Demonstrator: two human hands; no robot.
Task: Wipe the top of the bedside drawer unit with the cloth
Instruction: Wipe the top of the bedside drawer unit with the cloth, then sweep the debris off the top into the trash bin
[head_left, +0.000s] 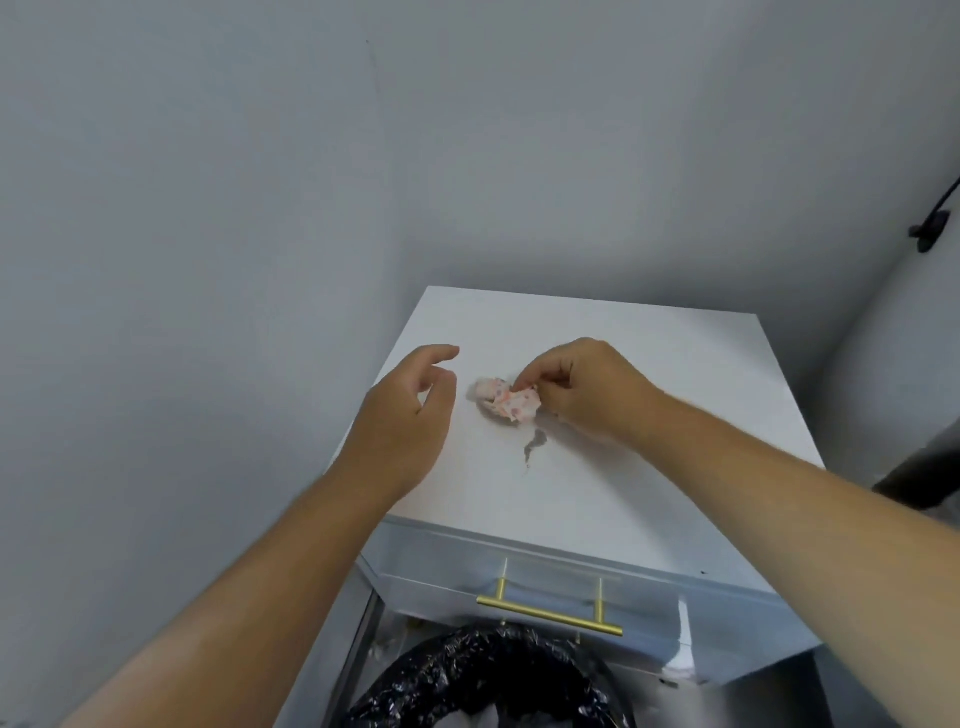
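A white bedside drawer unit (649, 395) stands against a grey wall, seen from above. A small crumpled cloth (506, 402), white with pink and red spots, lies on its top near the middle. My right hand (587, 387) pinches the cloth's right edge between thumb and fingers. Just left of the cloth, my left hand (410, 410) hovers with its fingers apart and holds nothing. A dark grey smear (535, 444) marks the top a little in front of the cloth.
The top drawer has a gold bar handle (550, 616). Below the drawer front stands a bin lined with a black plastic bag (488, 680). A dark cable and plug (932, 228) hang on the right wall. A dark object (924, 478) sits at the right edge.
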